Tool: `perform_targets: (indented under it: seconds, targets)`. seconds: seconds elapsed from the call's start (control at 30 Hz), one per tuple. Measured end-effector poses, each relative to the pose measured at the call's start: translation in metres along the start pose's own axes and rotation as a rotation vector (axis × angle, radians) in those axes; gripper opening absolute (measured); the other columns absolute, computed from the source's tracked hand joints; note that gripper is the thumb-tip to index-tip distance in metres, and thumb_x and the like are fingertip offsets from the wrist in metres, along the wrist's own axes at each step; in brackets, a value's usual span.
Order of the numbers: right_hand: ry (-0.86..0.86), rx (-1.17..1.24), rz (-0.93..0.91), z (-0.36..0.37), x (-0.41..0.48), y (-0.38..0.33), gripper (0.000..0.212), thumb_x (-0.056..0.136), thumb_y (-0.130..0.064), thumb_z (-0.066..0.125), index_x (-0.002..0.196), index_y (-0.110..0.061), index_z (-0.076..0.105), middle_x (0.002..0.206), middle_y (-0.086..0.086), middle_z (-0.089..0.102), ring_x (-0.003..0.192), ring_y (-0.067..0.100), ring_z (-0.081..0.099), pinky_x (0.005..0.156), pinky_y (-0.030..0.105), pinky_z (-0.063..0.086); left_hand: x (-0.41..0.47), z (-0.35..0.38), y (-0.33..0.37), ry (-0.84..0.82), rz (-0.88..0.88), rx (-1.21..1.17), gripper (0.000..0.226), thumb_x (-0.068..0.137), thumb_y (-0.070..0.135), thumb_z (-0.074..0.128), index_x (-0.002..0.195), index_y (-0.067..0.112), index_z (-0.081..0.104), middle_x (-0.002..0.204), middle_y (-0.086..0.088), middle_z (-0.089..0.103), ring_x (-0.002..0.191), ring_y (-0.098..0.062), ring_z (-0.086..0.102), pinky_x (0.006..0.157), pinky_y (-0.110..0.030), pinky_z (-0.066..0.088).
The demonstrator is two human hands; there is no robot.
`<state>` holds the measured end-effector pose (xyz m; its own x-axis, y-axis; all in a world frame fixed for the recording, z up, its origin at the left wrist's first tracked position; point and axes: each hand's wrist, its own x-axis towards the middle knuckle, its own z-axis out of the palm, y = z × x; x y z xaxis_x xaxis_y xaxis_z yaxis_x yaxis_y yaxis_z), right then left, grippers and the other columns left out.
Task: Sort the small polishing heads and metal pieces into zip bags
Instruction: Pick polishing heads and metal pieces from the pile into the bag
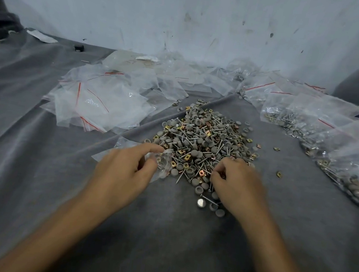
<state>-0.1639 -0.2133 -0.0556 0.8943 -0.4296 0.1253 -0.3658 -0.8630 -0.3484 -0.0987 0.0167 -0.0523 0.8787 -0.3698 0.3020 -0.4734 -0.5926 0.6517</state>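
A heap of small grey polishing heads, thin metal pins and square brass pieces [204,140] lies on the grey cloth in the middle. My left hand [125,168] holds a clear zip bag [160,162] at the heap's near left edge, its thumb and curled fingers on the bag's mouth and its index finger stretched toward the pile. At the near right edge, my right hand [235,180] has its fingers curled and its fingertips pinching among the pieces. What it pinches is blurred and hidden by the fingers.
Empty clear zip bags [103,102] with red strips lie spread at the left and back. Filled bags [327,137] of the same parts are stacked along the right. A few loose brass pieces [278,173] lie right of the heap. A blue-grey wall stands behind.
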Motion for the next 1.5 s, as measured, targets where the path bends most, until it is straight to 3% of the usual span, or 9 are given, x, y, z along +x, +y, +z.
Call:
perform_targets:
  seconds: [0.23,0.43,0.6,0.73,0.93,1.17,1.3,1.4,1.5]
  targets:
    - [0.057,-0.028,-0.059,0.0054,0.0004,-0.0030,0.006,0.094,-0.036,0.063,0.091,-0.031,0.065,0.095,-0.010,0.052,0.093,0.015,0.050,0.075,0.033,0.040,0.0007,0.0000,-0.0016,-0.006,0.018,-0.002,0.028,0.099,0.033,0.051,0.118,0.043,0.069,0.052,0.015,0.053,0.057,-0.004,0.055,0.053,-0.028,0.036]
    - [0.056,0.019,-0.067,0.0066,0.0028,-0.0043,0.009,0.091,-0.040,0.070,0.088,-0.033,0.065,0.096,-0.011,0.055,0.093,0.013,0.054,0.077,0.033,0.047,0.0011,0.0007,-0.0026,-0.010,0.016,0.014,0.028,0.099,0.035,0.050,0.119,0.044,0.068,0.055,0.012,0.056,0.059,-0.006,0.056,0.056,-0.030,0.044]
    - [0.016,0.076,-0.120,0.0084,0.0022,-0.0034,0.021,0.095,-0.034,0.067,0.115,-0.037,0.061,0.108,-0.010,0.054,0.105,0.016,0.054,0.084,0.034,0.048,0.0021,0.0002,-0.0042,-0.001,0.011,0.008,0.029,0.098,0.037,0.050,0.119,0.045,0.068,0.057,0.012,0.057,0.061,-0.007,0.058,0.056,-0.032,0.046]
    - [-0.026,0.077,-0.136,0.0099,0.0043,-0.0039,0.031,0.096,-0.027,0.062,0.125,-0.036,0.060,0.106,-0.008,0.048,0.103,0.016,0.051,0.087,0.037,0.047,0.0020,0.0005,-0.0042,0.001,0.018,0.019,0.027,0.100,0.035,0.052,0.119,0.044,0.068,0.056,0.014,0.056,0.061,-0.007,0.057,0.055,-0.030,0.043]
    - [-0.039,0.036,-0.173,0.0095,0.0063,-0.0034,0.011,0.096,-0.032,0.063,0.106,-0.035,0.060,0.102,-0.009,0.048,0.105,0.018,0.053,0.088,0.037,0.045,0.0019,-0.0004,-0.0034,-0.008,0.022,0.007,0.028,0.100,0.035,0.051,0.121,0.044,0.067,0.056,0.014,0.056,0.058,-0.007,0.056,0.053,-0.029,0.041]
    - [-0.072,0.006,-0.227,0.0070,0.0040,-0.0042,0.008,0.097,-0.040,0.062,0.104,-0.038,0.067,0.103,-0.012,0.051,0.106,0.016,0.051,0.092,0.037,0.042,0.0025,-0.0014,-0.0032,-0.014,0.013,0.002,0.029,0.099,0.036,0.050,0.120,0.045,0.068,0.054,0.016,0.054,0.055,-0.006,0.054,0.053,-0.030,0.043]
    - [-0.010,0.139,-0.220,0.0079,0.0034,-0.0007,0.006,0.100,-0.033,0.058,0.097,-0.032,0.063,0.100,-0.012,0.053,0.102,0.013,0.051,0.091,0.038,0.045,0.0030,-0.0029,-0.0040,-0.008,0.014,-0.012,0.031,0.097,0.038,0.048,0.119,0.044,0.068,0.054,0.015,0.055,0.054,-0.006,0.054,0.052,-0.031,0.044]
    - [0.031,0.373,-0.211,0.0072,0.0013,-0.0007,0.009,0.101,-0.032,0.055,0.093,-0.032,0.060,0.088,-0.014,0.058,0.085,0.003,0.055,0.074,0.031,0.045,0.0028,-0.0026,-0.0037,-0.020,0.002,-0.017,0.027,0.100,0.036,0.051,0.119,0.045,0.067,0.059,0.011,0.059,0.060,-0.007,0.058,0.060,-0.034,0.050]
    - [-0.059,0.669,-0.163,0.0038,-0.0035,-0.0091,0.013,0.100,-0.033,0.054,0.088,-0.035,0.059,0.080,-0.010,0.069,0.068,0.003,0.061,0.064,0.033,0.052,0.0030,-0.0024,-0.0025,-0.038,-0.010,-0.044,0.026,0.100,0.035,0.053,0.120,0.045,0.066,0.063,0.006,0.062,0.064,-0.007,0.061,0.067,-0.037,0.053]
